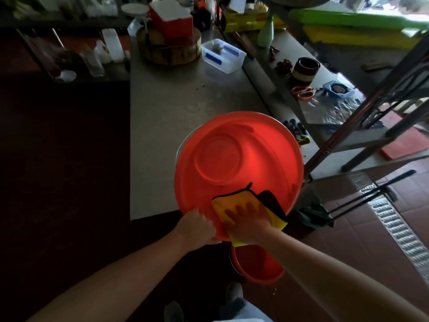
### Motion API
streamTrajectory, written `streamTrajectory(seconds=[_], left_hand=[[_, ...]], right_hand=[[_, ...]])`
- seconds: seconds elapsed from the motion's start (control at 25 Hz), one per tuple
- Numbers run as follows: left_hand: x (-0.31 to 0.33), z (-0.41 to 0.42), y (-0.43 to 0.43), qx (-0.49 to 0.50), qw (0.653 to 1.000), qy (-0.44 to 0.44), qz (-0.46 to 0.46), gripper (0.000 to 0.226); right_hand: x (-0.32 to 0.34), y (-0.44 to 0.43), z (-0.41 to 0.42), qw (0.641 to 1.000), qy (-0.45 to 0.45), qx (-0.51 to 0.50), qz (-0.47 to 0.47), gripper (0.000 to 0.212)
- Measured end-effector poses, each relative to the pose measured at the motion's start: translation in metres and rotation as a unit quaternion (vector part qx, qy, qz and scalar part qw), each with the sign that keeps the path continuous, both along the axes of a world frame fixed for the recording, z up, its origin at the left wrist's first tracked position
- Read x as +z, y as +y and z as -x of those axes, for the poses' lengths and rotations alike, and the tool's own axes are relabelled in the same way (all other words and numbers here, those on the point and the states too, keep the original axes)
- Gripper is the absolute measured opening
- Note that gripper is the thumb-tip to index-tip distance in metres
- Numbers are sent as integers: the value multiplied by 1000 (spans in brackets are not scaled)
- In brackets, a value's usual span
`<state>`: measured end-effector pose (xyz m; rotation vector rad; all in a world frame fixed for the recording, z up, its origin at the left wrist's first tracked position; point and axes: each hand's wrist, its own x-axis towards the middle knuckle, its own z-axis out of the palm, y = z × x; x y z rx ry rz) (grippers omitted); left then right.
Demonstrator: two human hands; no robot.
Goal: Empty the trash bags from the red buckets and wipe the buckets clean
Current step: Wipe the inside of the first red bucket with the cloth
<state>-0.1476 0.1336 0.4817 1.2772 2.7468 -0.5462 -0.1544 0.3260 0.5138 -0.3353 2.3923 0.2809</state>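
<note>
Dim kitchen — steel table [174, 117], red tile floor [348, 240] w/ drain grate [399, 231] at rt.

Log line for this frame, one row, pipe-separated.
phase: wipe | left hand: grips bucket rim | right hand: presses cloth on inner wall | second bucket: on floor

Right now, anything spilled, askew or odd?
Only the red bucket is askew: tipped toward the person at the table edge, left hand gripping its rim, right hand pressing the yellow cloth inside. Looks deliberate, not a fault.
</note>
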Motion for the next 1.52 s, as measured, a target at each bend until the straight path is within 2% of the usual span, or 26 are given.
streamTrajectory(seconds=[0.12, 0.2, 0.32, 0.44, 0.56, 0.68, 0.76, 0.84, 0.92, 1.0, 1.12, 1.24, 1.4, 1.52], left_hand=[[-1, -1, -12, -2, 1000, 1, 24, 52], [0, 1, -26, -22, 999, 17, 33, 55], [24, 10, -43, -32, 997, 36, 64, 71], [48, 31, -69, -11, 993, -6, 120, 74], [75, 48, -84, 6, 986, 36, 162, 70], [82, 43, -73, 74, 977, -12, 198, 59], [73, 26, -53, 104, 980, -12, 170, 68], [58, 8, -29, 135, 986, -48, 89, 77], [44, -3, -5, 161, 984, -76, 1, 79], [34, -8, 13, 173, 982, -41, -62, 73], [27, -9, 21, 170, 983, -15, -69, 68], [10, -9, 16, 150, 985, 17, -81, 73], [-1, -7, 16, 109, 988, 35, -105, 69], [-3, -2, 11, 101, 987, 30, -123, 69]], right_hand=[[4, -8, -13, 997, -28, -4, 74, 88], [12, 1, -12, 996, -21, 67, 58, 94], [24, 20, 2, 990, 2, 139, 7, 93], [33, 32, 12, 979, 45, 196, -28, 91], [36, 33, 13, 970, 81, 228, -16, 86], [33, 27, 14, 967, 102, 234, 0, 82], [30, 25, 13, 968, 99, 230, 7, 82], [29, 24, 11, 971, 99, 218, 13, 83], [32, 21, 11, 974, 100, 201, 27, 83], [32, 17, 12, 977, 101, 184, 42, 83], [25, 21, 14, 985, 83, 146, 48, 86], [21, 26, 19, 989, 70, 122, 41, 86], [17, 18, 32, 994, 61, 87, 10, 70], [0, 6, 45, 996, 56, 65, 2, 70]])
